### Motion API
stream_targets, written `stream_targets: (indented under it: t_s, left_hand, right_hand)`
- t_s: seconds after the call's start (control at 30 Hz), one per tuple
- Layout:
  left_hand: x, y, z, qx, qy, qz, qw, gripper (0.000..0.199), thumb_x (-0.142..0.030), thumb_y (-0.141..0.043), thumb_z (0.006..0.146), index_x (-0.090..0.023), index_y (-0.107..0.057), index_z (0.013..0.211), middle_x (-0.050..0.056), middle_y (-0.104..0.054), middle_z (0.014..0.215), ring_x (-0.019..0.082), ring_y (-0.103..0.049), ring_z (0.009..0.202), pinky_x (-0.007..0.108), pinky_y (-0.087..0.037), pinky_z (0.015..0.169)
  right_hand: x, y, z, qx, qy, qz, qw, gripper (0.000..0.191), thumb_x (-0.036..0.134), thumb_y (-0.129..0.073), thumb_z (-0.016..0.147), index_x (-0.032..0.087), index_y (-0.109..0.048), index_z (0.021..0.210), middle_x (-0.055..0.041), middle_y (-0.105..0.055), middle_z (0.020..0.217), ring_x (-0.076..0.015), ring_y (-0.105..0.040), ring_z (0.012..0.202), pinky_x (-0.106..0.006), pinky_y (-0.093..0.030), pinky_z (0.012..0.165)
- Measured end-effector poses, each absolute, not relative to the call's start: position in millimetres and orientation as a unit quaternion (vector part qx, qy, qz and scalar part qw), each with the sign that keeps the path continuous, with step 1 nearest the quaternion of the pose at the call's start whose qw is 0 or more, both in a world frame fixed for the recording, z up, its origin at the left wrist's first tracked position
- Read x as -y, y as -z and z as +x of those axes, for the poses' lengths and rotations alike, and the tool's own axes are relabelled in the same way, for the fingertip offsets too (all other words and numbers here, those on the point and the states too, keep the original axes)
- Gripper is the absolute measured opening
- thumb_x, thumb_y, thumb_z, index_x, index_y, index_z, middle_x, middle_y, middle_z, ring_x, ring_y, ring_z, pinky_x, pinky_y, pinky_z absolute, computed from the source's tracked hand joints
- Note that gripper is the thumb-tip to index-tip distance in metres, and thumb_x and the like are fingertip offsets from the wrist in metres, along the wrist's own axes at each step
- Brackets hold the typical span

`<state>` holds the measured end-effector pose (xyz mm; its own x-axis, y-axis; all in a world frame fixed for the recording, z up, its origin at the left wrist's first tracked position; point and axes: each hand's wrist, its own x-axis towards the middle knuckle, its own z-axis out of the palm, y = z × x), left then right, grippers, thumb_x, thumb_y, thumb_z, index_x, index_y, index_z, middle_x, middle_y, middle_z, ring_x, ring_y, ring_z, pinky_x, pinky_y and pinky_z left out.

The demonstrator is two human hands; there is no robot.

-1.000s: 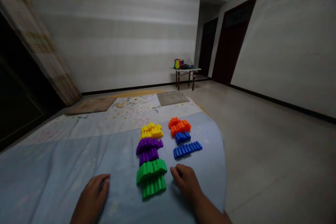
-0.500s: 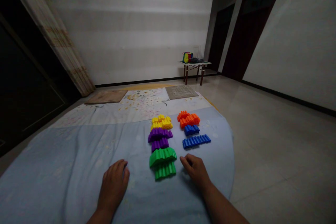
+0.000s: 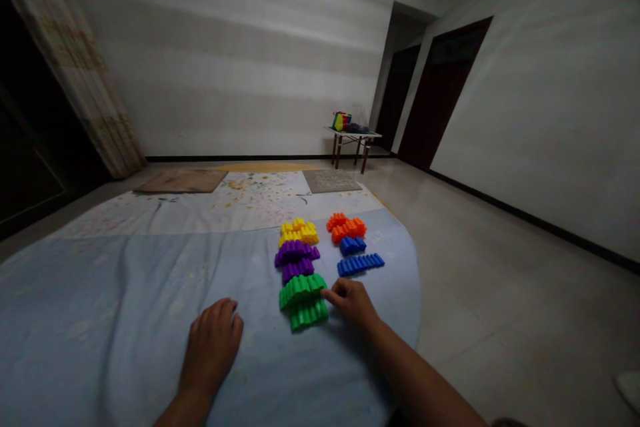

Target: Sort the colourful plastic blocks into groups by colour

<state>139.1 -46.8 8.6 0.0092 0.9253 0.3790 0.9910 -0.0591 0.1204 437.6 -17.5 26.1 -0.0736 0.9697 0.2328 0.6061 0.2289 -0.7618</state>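
Observation:
Palm down on the pale blue cloth [image 3: 150, 320], my left hand [image 3: 213, 340] holds nothing; its fingers lie loosely stretched out. My right hand [image 3: 350, 300] is at the right end of the green ribbed plastic blocks [image 3: 303, 288], thumb and forefinger closing on the edge of the upper one. Behind the green ones lie purple ribbed blocks [image 3: 295, 252], then yellow ones [image 3: 300, 231]. Just beyond my right hand is a long blue ribbed block [image 3: 361, 265], with a shorter blue block [image 3: 353, 245] and orange blocks [image 3: 349, 229] behind it.
A brown board [image 3: 181, 181] and a grey patterned mat [image 3: 332, 181] lie at the cloth's far edge. Across the tiled floor [image 3: 475, 267], a small table [image 3: 356, 134] bears a colourful bag [image 3: 341, 121]. The rounded table edge runs along the right.
My right hand has moved left to the green blocks, and its fingertips now meet them. My left hand stays on the cloth. The camera view has turned slightly right and up.

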Motion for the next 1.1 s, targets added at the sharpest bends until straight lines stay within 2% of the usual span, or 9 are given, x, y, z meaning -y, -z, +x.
stream_targets:
  t_s: [0.53,0.77,0.97,1.1]
  left_hand:
    - [49.0,-7.4,138.9,0.683,0.191,-0.700,0.088,0.034,-0.028,-0.037,0.082,-0.015,-0.060,0.103,0.012,-0.062,0.110,0.023,-0.053,0.103,0.037,-0.036,0.092]
    - [49.0,-9.8,139.5,0.683,0.185,-0.700,0.090,0.034,-0.028,-0.036,0.083,-0.013,-0.059,0.102,0.012,-0.061,0.110,0.023,-0.053,0.104,0.038,-0.037,0.092]
    - [47.9,-1.4,135.2,0.683,0.218,-0.695,0.060,0.033,-0.029,-0.037,0.083,-0.014,-0.060,0.101,0.011,-0.061,0.110,0.023,-0.053,0.106,0.039,-0.038,0.094]
    - [47.3,-1.3,111.4,0.692,0.273,-0.667,0.031,0.038,-0.035,-0.034,0.084,-0.017,-0.059,0.105,0.008,-0.059,0.115,0.020,-0.052,0.109,0.036,-0.040,0.096]
  right_hand:
    - [9.4,-18.4,422.8,0.683,-0.245,-0.575,0.379,0.038,0.049,-0.060,0.073,0.017,-0.053,0.054,0.0055,-0.047,0.047,-0.0076,-0.040,0.045,-0.019,-0.027,0.046]
    - [18.3,-14.8,443.0,0.646,-0.244,-0.584,0.427,0.049,0.055,-0.037,0.085,0.018,-0.047,0.055,0.0044,-0.043,0.049,-0.0090,-0.040,0.049,-0.021,-0.031,0.050]
    - [20.1,-12.5,443.3,0.631,-0.270,-0.570,0.452,0.049,0.056,-0.039,0.084,0.018,-0.048,0.054,0.0032,-0.046,0.049,-0.0108,-0.044,0.049,-0.022,-0.033,0.051]
    - [20.7,-9.9,445.1,0.614,-0.291,-0.567,0.467,0.046,0.053,-0.039,0.085,0.018,-0.051,0.058,0.0026,-0.047,0.050,-0.0124,-0.046,0.050,-0.022,-0.033,0.051]
